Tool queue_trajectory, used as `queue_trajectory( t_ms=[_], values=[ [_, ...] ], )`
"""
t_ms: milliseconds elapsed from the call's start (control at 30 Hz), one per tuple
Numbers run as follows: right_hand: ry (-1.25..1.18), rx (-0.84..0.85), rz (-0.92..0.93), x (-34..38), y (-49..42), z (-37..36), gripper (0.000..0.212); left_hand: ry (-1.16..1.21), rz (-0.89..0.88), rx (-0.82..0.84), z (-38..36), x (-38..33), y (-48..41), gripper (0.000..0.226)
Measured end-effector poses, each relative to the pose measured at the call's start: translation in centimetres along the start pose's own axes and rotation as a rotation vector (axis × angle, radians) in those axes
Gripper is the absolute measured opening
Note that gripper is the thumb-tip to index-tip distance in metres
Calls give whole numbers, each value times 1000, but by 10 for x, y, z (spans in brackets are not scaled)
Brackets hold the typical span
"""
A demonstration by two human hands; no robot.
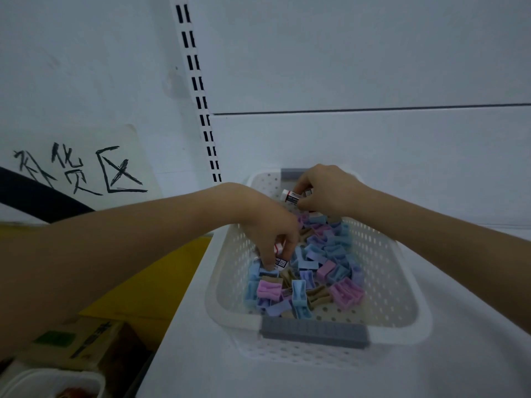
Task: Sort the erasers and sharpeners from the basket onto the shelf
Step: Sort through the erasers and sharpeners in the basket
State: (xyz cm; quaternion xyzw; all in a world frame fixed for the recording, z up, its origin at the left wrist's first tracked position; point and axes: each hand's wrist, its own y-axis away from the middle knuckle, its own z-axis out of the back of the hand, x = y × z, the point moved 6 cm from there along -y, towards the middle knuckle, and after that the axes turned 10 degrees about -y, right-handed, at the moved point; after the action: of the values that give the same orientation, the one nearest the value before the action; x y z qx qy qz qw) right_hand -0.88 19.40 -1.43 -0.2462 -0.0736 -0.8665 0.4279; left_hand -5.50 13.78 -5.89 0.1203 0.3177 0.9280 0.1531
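Note:
A white perforated basket point(396, 285) with grey handles stands on the white shelf point(459, 369). It holds several small sharpeners point(309, 271) in blue, pink, purple and tan. My left hand point(267, 225) reaches into the basket's left side and pinches white erasers point(280, 258) with dark printed sleeves. At the basket's far end my right hand point(327, 191) holds white erasers point(291, 196), one sticking out to the left of the fingers.
A slotted shelf upright point(198, 90) runs up the white back panel. A paper sign with handwritten characters point(83, 170) hangs at the left. Below left are a yellow surface point(161, 277), a carton point(83, 343) and a white container point(48, 383).

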Motion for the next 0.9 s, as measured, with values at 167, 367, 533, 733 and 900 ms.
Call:
queue_trajectory(
  t_ms=[167,367,533,733,900],
  values=[
    [-1,-1,5,-2,-2,0,22,4,-11,-24,1,1,0,21],
    [-30,-34,-8,-10,-5,3,18,52,41,-293,34,14,24,24],
    [-36,-126,15,-3,-2,20,21,105,114,-628,67,44,59,21],
    [-2,-262,24,4,15,68,19,141,99,-766,81,60,62,21],
    [-72,-303,-115,-37,55,100,14,126,79,-858,122,37,50,22]
  ],
)
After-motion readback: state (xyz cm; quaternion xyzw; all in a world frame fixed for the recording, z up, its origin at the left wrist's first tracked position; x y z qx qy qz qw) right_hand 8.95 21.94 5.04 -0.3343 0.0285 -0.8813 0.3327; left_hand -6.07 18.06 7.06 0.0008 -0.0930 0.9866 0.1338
